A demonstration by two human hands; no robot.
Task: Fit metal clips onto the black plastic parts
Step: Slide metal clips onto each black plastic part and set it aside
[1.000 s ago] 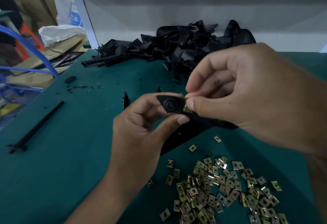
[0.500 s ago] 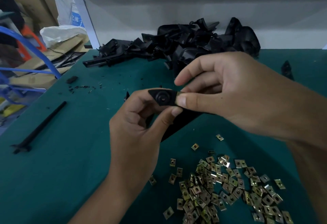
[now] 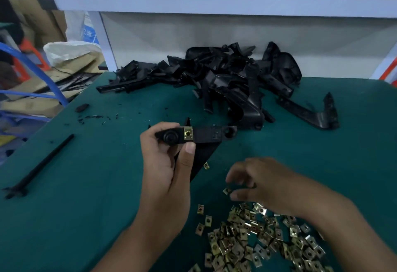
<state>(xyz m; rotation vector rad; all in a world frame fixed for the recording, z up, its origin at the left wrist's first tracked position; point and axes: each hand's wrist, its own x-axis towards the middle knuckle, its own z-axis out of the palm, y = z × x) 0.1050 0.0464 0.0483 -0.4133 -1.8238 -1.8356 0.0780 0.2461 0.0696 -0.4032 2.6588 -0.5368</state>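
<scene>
My left hand (image 3: 165, 164) grips a long black plastic part (image 3: 206, 135) by its left end and holds it level above the green table. A brass metal clip (image 3: 188, 133) sits fitted on the part, just right of its round boss. My right hand (image 3: 264, 186) is low over the table, at the upper edge of the pile of loose metal clips (image 3: 257, 243). It is blurred; its curled thumb and fingertips pinch one small clip (image 3: 226, 190).
A heap of black plastic parts (image 3: 225, 78) lies at the back of the green table (image 3: 86, 207), with one angled piece (image 3: 311, 113) to its right. A thin black rod (image 3: 40, 164) lies at the left. Small black scraps (image 3: 94, 117) dot the mat. Boxes and blue tubing stand beyond the left edge.
My right hand has let go of the black part and dropped to the clip pile. The clip it was pressing now sits on the part, which my left hand holds turned level.
</scene>
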